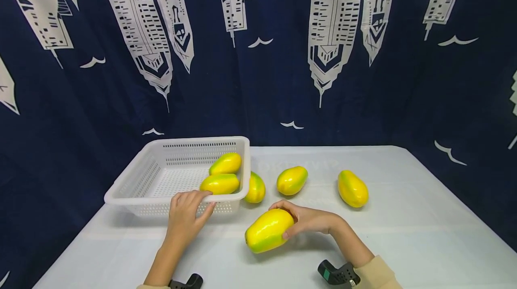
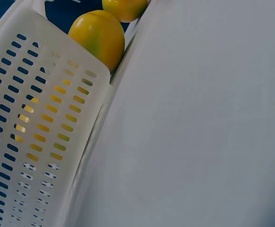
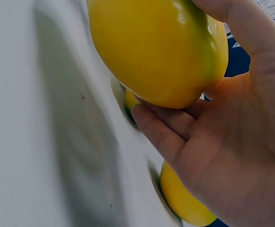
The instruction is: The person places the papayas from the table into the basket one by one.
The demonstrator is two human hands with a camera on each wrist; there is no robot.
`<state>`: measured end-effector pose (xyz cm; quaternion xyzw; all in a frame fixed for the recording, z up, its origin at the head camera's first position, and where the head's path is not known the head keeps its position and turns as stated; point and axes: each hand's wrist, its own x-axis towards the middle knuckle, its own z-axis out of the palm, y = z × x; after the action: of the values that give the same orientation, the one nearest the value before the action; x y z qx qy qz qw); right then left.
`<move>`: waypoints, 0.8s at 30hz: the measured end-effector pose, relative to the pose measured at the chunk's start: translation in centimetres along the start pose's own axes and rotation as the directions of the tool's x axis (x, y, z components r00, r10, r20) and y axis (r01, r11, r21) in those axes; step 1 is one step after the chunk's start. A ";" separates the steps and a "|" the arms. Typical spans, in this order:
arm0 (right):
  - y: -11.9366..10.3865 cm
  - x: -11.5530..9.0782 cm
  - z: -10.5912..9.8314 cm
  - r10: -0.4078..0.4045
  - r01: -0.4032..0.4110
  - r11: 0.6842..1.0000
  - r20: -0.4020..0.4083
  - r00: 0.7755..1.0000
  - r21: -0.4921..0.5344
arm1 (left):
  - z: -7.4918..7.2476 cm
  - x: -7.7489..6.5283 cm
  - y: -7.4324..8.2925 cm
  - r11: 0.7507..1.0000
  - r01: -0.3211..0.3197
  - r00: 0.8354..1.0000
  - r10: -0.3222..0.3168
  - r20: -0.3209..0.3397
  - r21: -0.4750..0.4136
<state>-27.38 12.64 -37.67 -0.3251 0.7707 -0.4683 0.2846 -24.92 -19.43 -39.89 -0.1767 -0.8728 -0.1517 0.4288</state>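
Observation:
My right hand (image 1: pixel 308 220) grips a yellow-green papaya (image 1: pixel 269 230) by its right end, thumb on the near side and fingers behind. In the right wrist view this papaya (image 3: pixel 158 52) is held over the table, its shadow falling apart from it. At the left, my left hand (image 1: pixel 187 219) holds the front rim of a white perforated basket (image 1: pixel 141 200), thumb against the outer wall. Two papayas (image 1: pixel 220 184) lie inside the basket at its right end. Slots in the basket wall (image 2: pixel 87 142) show yellow fruit behind them in the left wrist view.
One papaya (image 1: pixel 256 189) sits against the basket's right side, partly hidden by it. Another papaya (image 1: pixel 292 180) lies right of that, and one more papaya (image 1: pixel 352 189) farther right. The white table (image 1: pixel 428 230) ends at a dark blue printed curtain (image 1: pixel 250 87).

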 end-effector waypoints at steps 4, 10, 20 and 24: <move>0.0 -0.1 0.0 0.003 -0.002 1.000 0.004 1.000 -0.012 | 0.0 0.0 0.0 1.000 0.001 1.000 -0.001 0.001 -0.002; -0.2 -0.1 0.0 0.014 -0.014 1.000 0.003 1.000 -0.018 | 0.0 0.0 0.0 1.000 0.004 1.000 -0.004 0.002 0.001; 0.1 -0.2 0.0 0.018 -0.018 0.999 0.007 1.000 -0.027 | -0.1 0.0 0.2 1.000 0.020 1.000 -0.020 0.020 -0.002; 0.0 -0.2 0.0 0.016 -0.015 0.999 0.014 1.000 -0.033 | -0.2 0.0 0.1 1.000 0.014 1.000 -0.014 0.018 0.000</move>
<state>-27.21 12.82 -37.67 -0.3271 0.7787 -0.4511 0.2884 -24.73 -19.38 -39.81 -0.1717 -0.8778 -0.1531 0.4201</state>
